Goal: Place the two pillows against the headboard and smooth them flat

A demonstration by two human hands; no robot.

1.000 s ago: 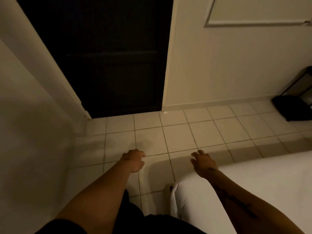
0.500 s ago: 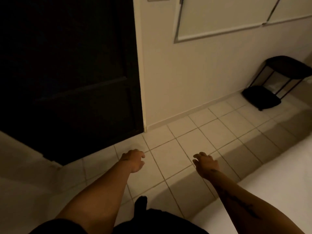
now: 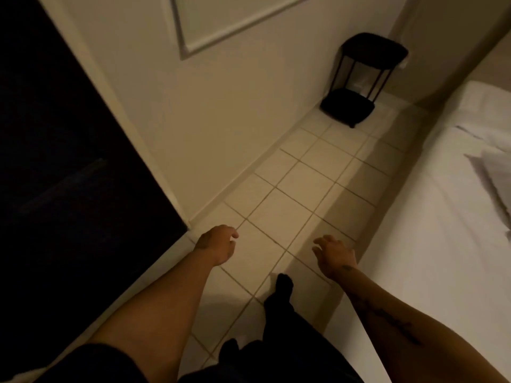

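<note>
A white bed (image 3: 431, 244) runs along the right side of the head view. One white pillow (image 3: 497, 178) lies on it at the right edge, partly cut off by the frame. Further up the bed lies more white bedding (image 3: 486, 106); whether it is the second pillow I cannot tell. My left hand (image 3: 217, 244) hangs over the tiled floor with loosely curled fingers and holds nothing. My right hand (image 3: 336, 255) hovers beside the bed's edge, fingers spread, empty. No headboard is visible.
A tiled floor strip (image 3: 298, 194) runs between the bed and a pale wall (image 3: 221, 111). A small black side table (image 3: 362, 78) stands at its far end by the wall. A dark doorway (image 3: 60, 161) fills the left. My dark-socked foot (image 3: 282, 286) steps forward.
The view has swung to the right: the doorway slid left, the side table and more of the bed came into view, and the pillow appeared. Both hands stay empty in front of me.
</note>
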